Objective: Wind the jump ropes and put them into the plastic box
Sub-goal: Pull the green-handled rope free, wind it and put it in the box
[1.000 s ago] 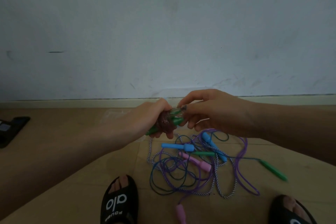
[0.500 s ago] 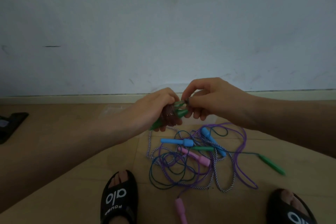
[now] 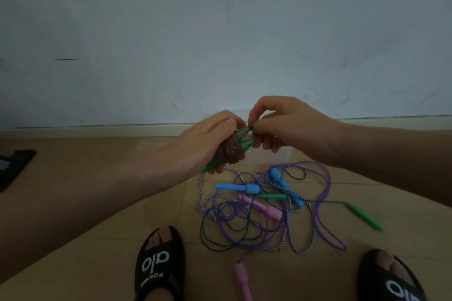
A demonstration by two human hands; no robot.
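My left hand [image 3: 208, 144] grips a wound jump rope [image 3: 233, 151] with green handles and a reddish cord coiled round them. My right hand [image 3: 281, 127] pinches the cord end at the top of that bundle. Below the hands, a tangle of loose ropes [image 3: 259, 208] lies on the floor: blue handles [image 3: 237, 187], pink handles [image 3: 263, 208], a green handle [image 3: 364, 217] and purple, dark blue and striped cords. A clear plastic box [image 3: 266, 154] stands behind the hands, mostly hidden by them.
My two feet in black slippers [image 3: 159, 266] [image 3: 393, 278] stand at the near edge. A black object [image 3: 14, 166] lies at the left on the floor. A pale wall [image 3: 220, 32] rises behind.
Both hands have risen slightly in view with the green-handled bundle. The right hand's fingers have shifted at the top of the coil. The tangle on the floor is unchanged.
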